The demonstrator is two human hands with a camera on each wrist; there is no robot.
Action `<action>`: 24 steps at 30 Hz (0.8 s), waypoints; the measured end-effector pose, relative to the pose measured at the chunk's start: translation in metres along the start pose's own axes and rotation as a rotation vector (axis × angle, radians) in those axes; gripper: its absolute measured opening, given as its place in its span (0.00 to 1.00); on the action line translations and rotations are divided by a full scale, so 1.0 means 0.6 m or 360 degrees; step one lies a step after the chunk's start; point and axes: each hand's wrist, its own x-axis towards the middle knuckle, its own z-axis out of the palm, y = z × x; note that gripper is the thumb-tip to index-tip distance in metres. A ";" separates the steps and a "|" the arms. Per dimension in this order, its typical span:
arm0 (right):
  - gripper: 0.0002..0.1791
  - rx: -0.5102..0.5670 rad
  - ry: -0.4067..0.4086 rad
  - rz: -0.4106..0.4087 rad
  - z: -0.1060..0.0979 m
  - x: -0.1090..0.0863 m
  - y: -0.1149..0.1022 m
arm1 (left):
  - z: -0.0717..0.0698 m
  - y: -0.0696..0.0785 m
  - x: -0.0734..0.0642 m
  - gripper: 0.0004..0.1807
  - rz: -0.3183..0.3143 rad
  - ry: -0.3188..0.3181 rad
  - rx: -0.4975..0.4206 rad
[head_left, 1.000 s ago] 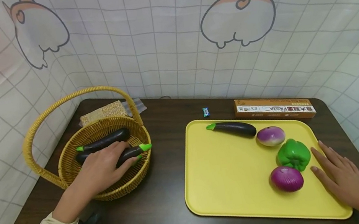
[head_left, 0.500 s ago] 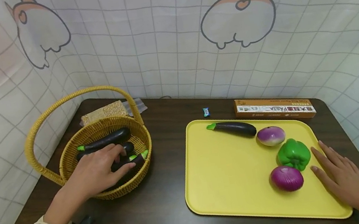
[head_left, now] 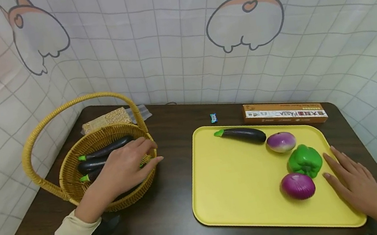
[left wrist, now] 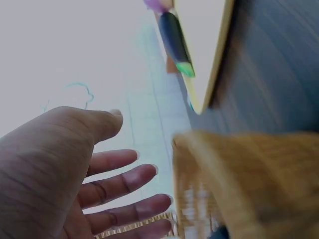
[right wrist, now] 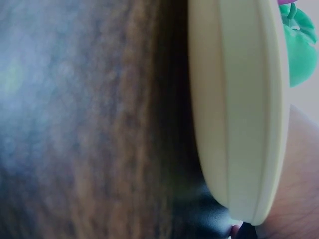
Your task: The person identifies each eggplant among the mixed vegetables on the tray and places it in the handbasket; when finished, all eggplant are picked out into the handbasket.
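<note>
My left hand [head_left: 122, 166] hovers over the right part of a yellow wicker basket [head_left: 124, 202], fingers apart and holding nothing. The left wrist view shows the same left hand [left wrist: 107, 184] with spread fingers beside the basket's rim [left wrist: 214, 169]. Several dark eggplants [head_left: 107, 148] with green stems lie inside, partly hidden by the hand. At the other side, my right hand [head_left: 355, 182] rests on the right edge of a yellow tray [head_left: 235, 183], fingers extended. Nearest to it are a green bell pepper [head_left: 304, 161] and a purple onion [head_left: 298, 186].
An eggplant [head_left: 244, 135] and a purple-and-white turnip-like vegetable [head_left: 281, 142] lie along the tray's back. Behind it are a pasta box [head_left: 284, 113] and a small blue wrapped candy [head_left: 214, 118]. A bag of yellow kernels [head_left: 108, 119] sits behind the basket, whose tall handle [head_left: 71, 104] arches up.
My left hand held an eggplant in the basket, let it go there, then lifted and moved right with fingers free. My right hand stays on the tray's edge. The head view shifted slightly.
</note>
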 end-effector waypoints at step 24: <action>0.37 0.0013 0.0014 0.0006 -0.005 0.000 0.000 | 0.146 0.123 0.188 0.26 0.0325 -0.0153 -0.0047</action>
